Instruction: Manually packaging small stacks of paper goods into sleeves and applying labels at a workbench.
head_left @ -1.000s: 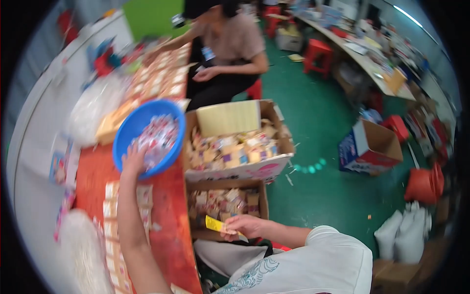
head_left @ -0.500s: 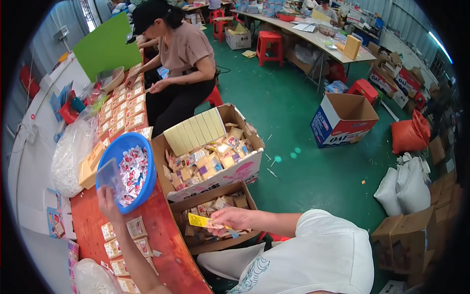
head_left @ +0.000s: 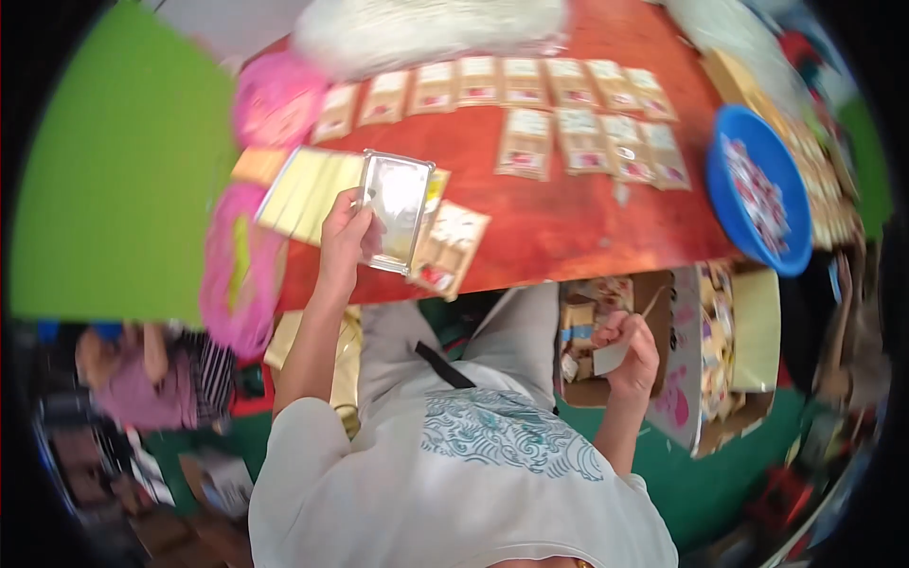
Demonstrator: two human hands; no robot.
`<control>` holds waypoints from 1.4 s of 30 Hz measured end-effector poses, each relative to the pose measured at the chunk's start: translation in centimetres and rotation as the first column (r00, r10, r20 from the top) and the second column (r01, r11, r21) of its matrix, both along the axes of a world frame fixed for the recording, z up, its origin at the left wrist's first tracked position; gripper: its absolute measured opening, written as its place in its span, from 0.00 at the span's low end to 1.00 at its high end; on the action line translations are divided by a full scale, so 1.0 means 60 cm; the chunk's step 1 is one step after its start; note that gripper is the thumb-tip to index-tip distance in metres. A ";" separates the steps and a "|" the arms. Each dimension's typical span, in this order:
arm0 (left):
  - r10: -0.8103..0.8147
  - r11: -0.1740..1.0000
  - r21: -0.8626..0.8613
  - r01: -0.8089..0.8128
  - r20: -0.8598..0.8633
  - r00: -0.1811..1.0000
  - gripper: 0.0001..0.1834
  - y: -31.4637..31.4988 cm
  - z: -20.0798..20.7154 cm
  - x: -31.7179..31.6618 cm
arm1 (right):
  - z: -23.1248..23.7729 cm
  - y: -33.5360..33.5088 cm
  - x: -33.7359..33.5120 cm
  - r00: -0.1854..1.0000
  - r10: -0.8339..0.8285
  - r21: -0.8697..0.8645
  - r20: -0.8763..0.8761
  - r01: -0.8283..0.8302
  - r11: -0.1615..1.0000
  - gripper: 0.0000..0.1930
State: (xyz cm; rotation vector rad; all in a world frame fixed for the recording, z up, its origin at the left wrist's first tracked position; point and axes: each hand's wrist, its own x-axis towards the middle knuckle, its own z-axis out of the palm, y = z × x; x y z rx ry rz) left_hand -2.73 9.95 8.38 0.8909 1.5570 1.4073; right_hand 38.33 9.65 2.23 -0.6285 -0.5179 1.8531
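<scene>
- Left hand point(head_left: 343, 248) – fingers wrapped round the edge of a clear, shiny plastic sleeve point(head_left: 395, 210), held up off the desk point(head_left: 568, 222) w/ its flat face toward the camera, prob. so the face can be looked over. Glare hides what's inside.
- Right hand point(head_left: 630, 355) – low, below the desk edge, fingers curled shut on a small pale card point(head_left: 614, 355) w/ a thin strip sticking up from it; can't tell exactly what the strip is.
- That hand sits just above an open cardboard box point(head_left: 592, 341) of small packets on the floor – within easy reach.
- On the desk near the sleeve: yellow sheets point(head_left: 303, 189) fanned flat, 2 or so packets half under the sleeve.
- Further back, 2 rows of card packets point(head_left: 568, 104) laid face up side by side, not stacked – so each 1 shows.
- Blue bowl point(head_left: 757, 189) of small red-and-white bits at the desk's right end, apart from the rows.
- Pink mesh bundles point(head_left: 241, 265) at the left edge, next to a green board point(head_left: 114, 189).
- View blurred throughout.
</scene>
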 end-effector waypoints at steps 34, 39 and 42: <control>-0.260 0.934 -0.347 -0.085 -0.824 0.504 0.08 -0.176 -0.093 -0.133 | 0.019 -0.031 -0.245 0.882 0.435 -0.012 0.181 -0.440 0.898 0.10; -0.353 0.900 -0.434 -0.036 -0.776 0.523 0.11 -0.171 -0.087 -0.147 | 0.008 -0.032 -0.241 0.893 0.417 -0.025 0.170 -0.419 0.908 0.10; -0.388 0.880 -0.475 -0.015 -0.736 0.555 0.11 -0.169 -0.089 -0.152 | 0.002 -0.031 -0.237 0.898 0.410 -0.036 0.163 -0.410 0.912 0.11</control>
